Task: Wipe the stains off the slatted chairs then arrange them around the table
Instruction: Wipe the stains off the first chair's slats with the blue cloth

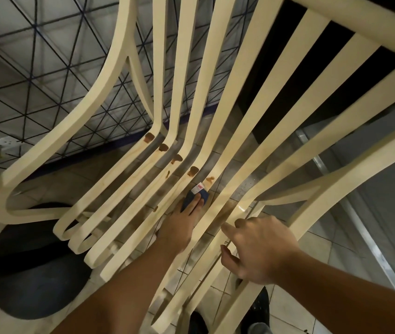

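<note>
Five brown stains (163, 147) left across the slatted chair (360, 20) seat bend; left hand (182, 222) presses blue cloth (199, 196) flat-fingered just below them, right hand (259, 247) loosely curled, empty. Arranging's not begun.

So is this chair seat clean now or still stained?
Still stained: brown blotches sit on several slats at the seat's bend, just beyond the blue cloth under the left hand.
</note>
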### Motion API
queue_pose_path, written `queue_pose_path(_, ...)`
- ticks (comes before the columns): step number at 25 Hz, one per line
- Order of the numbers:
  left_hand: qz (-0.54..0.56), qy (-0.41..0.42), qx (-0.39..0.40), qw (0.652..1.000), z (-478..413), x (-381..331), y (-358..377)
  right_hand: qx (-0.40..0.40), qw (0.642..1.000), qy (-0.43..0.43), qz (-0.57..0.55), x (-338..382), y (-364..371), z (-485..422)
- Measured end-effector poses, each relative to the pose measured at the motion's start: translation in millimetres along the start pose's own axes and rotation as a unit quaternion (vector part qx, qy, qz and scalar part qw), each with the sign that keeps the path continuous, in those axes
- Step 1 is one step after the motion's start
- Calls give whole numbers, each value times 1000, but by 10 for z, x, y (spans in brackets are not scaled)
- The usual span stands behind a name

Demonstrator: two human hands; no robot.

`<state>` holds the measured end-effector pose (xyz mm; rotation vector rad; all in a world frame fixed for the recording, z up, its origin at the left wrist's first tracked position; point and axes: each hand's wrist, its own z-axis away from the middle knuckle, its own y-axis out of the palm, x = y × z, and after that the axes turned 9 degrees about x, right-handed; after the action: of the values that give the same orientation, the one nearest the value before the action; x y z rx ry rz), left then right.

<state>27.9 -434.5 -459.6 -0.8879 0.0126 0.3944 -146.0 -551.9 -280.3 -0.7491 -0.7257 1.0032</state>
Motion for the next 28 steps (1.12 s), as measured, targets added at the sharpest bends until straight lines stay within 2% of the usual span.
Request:
queue_pose_path(7,-29,0,-18,999,-495,-221,-278,14,1000,10,-1,27,-9,-2)
queue_pose_path(13,-7,-8,-39,999,-363,-165,-113,14,1000,11,7,42,-23,5)
queue_pose_path(19,40,-28,-47,998,269,17,189,13,1000,12,6,29,-32,7)
queue_pose_path(24,25,-15,-16,999,143,36,204,20,1000,0,13,2,-39,-17)
queue_pose_path(28,47,-14,-25,998,26,-37,93,19,1000,-3,-9,4,-50,-8)
